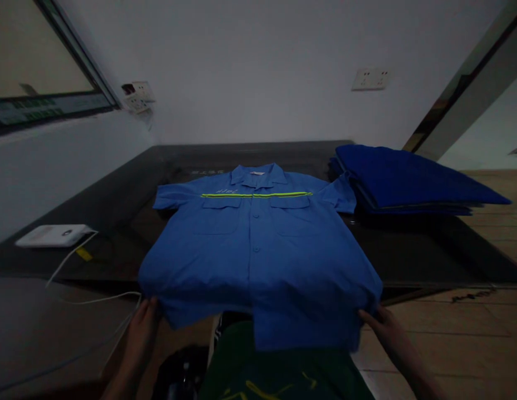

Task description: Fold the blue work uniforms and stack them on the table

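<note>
A blue short-sleeved shirt (225, 250) with a yellow-green stripe across the chest lies front up on the dark table (408, 255), collar toward the wall. Its lower part hangs over the table's near edge. My left hand (145, 322) is closed on the shirt's lower left corner. At the lower right corner, my right hand (379, 322) pinches the fabric between thumb and fingers. The hem between the hands droops, with its right half lower than its left.
Folded dark blue fabric (408, 178) is stacked at the table's right, touching the shirt's right sleeve. A white device (54, 235) with a white cable (69, 258) lies at the left. Wall sockets (370, 79) are behind. A black object (181, 372) is below.
</note>
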Demonstrator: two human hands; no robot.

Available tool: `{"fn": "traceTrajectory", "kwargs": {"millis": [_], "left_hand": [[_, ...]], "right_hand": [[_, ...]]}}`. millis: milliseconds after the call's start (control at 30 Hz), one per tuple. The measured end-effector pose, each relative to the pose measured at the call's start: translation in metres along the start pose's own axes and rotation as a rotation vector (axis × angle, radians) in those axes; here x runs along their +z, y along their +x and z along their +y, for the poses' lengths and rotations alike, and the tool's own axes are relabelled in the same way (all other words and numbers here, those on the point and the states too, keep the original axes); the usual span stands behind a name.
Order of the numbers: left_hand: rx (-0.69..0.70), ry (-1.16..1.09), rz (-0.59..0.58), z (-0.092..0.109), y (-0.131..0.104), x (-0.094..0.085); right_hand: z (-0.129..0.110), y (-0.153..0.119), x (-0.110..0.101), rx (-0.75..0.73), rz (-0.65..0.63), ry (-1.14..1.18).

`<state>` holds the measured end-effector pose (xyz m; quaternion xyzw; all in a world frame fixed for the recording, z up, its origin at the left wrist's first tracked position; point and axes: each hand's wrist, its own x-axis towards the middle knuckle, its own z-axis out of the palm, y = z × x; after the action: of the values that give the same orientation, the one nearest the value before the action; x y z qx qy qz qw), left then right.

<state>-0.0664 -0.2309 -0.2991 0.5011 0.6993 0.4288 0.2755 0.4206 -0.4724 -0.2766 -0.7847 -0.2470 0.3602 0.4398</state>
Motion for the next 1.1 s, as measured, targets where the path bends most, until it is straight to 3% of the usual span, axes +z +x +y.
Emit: {"fn": "traceTrajectory", "kwargs": {"millis": [100,233,333,433,500,533,600,700,767,833,900,967,1100], "left_hand": [[-0.095,-0.051,-0.097,0.000,-0.002,0.009],[0.001,-0.088,-0.172,0.007,-0.004,0.017],[0.011,-0.086,-0.176,0.003,-0.008,0.021],[-0.038,-0.152,-0.001,-0.006,-0.019,0.024],[0.001,-0.158,0.172,-0.009,-0.034,0.026],[0.047,-0.141,0.198,-0.008,-0.043,0.028],[0.154,-0.107,0.042,-0.001,-0.065,0.038],[0.211,-0.118,-0.507,0.022,-0.098,0.069],[0.226,-0.119,-0.733,0.039,-0.115,0.096],[0.264,-0.074,-0.798,0.052,-0.126,0.117],[0.318,-0.015,-0.784,0.062,-0.131,0.125],[0.372,0.004,-0.763,0.069,-0.133,0.118],[0.495,-0.081,-0.796,0.070,-0.135,0.086]], "right_hand": [[0.009,0.001,0.005,-0.084,-0.032,0.027],[0.019,0.012,0.007,-0.067,-0.133,0.011],[0.025,0.024,0.013,-0.076,-0.078,0.002],[0.025,0.029,0.021,-0.092,-0.001,-0.016],[0.021,0.027,0.024,-0.085,0.007,-0.018],[0.019,0.025,0.024,-0.082,0.001,-0.011],[0.014,0.022,0.023,-0.077,-0.024,-0.001],[0.009,0.020,0.019,-0.084,-0.068,0.005],[0.008,0.022,0.015,-0.096,-0.079,-0.002],[0.009,0.026,0.014,-0.109,-0.080,-0.017],[0.011,0.030,0.013,-0.114,-0.072,-0.035],[0.014,0.033,0.013,-0.109,-0.057,-0.054],[0.016,0.033,0.014,-0.102,-0.017,-0.046]]}}
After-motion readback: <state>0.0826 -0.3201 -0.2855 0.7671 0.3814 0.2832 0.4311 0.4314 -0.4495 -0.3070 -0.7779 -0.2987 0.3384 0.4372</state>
